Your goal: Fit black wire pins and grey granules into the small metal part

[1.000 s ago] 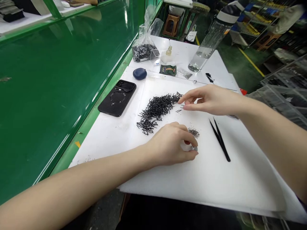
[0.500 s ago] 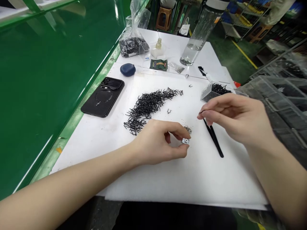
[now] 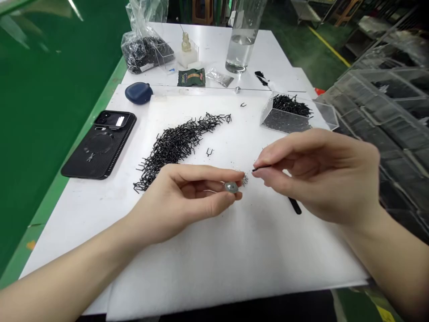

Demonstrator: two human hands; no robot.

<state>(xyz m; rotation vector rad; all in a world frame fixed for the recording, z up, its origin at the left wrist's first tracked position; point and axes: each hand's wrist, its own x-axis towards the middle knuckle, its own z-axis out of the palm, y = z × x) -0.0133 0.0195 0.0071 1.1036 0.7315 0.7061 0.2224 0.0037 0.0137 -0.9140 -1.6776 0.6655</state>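
Between the thumb and fingers of my left hand (image 3: pixel 191 192) is a small rounded silvery metal piece (image 3: pixel 231 187). My right hand (image 3: pixel 318 174) pinches a thin black piece (image 3: pixel 261 168), its tip pointing toward the left hand with a small gap between. Most of that black piece is covered by the fingers. Partly under my right hand lie black tweezers (image 3: pixel 295 205) on the white foam sheet (image 3: pixel 234 264). Tiny grey bits (image 3: pixel 245 180) are scattered just past my left fingertips. A heap of black forked pieces (image 3: pixel 177 145) spreads beyond my left hand.
A black phone (image 3: pixel 100 145) and a dark blue case (image 3: pixel 138 93) lie at the left. A clear box (image 3: pixel 284 120) of black pieces stands at the right. Behind are a bag of black pieces (image 3: pixel 144 51), a small bottle (image 3: pixel 186 42) and a water bottle (image 3: pixel 241 49).
The view has shifted, moving the table things left and closer. My left hand has turned the metal piece, showing a rounded side. The right hand's black piece is nearer to it.
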